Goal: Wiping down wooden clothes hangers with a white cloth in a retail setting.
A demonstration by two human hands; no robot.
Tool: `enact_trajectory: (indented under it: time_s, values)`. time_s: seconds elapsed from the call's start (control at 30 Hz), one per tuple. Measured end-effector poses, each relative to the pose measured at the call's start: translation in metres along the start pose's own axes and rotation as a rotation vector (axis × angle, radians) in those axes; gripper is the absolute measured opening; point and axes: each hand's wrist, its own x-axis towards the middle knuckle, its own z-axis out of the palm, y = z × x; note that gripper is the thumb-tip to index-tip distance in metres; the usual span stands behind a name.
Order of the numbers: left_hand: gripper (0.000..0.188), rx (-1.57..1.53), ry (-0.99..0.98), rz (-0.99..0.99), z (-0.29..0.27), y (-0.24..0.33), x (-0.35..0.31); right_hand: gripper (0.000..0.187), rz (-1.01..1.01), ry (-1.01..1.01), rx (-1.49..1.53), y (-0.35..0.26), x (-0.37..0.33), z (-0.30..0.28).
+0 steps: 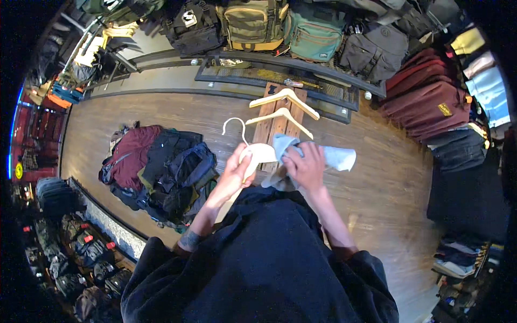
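My left hand [235, 171] is closed around a pale wooden clothes hanger [262, 154], its metal hook curving up to the left. In my right hand [306, 166] is a light blue cloth [340, 158], bunched under the fingers and spreading out to the right. Part of the cloth touches or overlaps the hanger's right arm; the exact contact is hidden by my fingers. Just beyond my hands, two more wooden hangers, a far one [285, 96] and a nearer one [281, 113], lie on a small wooden plank stand [264, 132].
A heap of dark and maroon garments [161, 167] lies on the wooden floor [377, 177] to my left. Backpacks [318, 33] stand along a low metal shelf [237, 75] ahead. Hanging maroon clothes [425, 91] line the right side, and packed bags [89, 242] sit at the lower left.
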Motion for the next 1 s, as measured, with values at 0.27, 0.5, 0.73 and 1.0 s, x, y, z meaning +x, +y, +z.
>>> enact_trajectory:
  time_s: [0.27, 0.5, 0.73, 1.0]
  values:
    - [0.026, 0.109, -0.107, -0.03, -0.025, 0.002, 0.006, 0.017, 0.086, -0.025, -0.084, 0.014, -0.024, 0.005]
    - [0.019, 0.258, -0.158, 0.045, 0.008, -0.005, 0.015, 0.016, 0.256, 0.171, 0.021, -0.046, 0.0, 0.018]
    - [0.026, 0.342, -0.267, 0.081, -0.047, 0.015, -0.002, 0.012, 0.22, -0.003, 0.041, -0.02, -0.041, -0.016]
    - [0.027, 0.271, -0.221, 0.031, -0.044, 0.001, -0.007, 0.018, 0.29, -0.016, 0.059, -0.048, -0.021, 0.014]
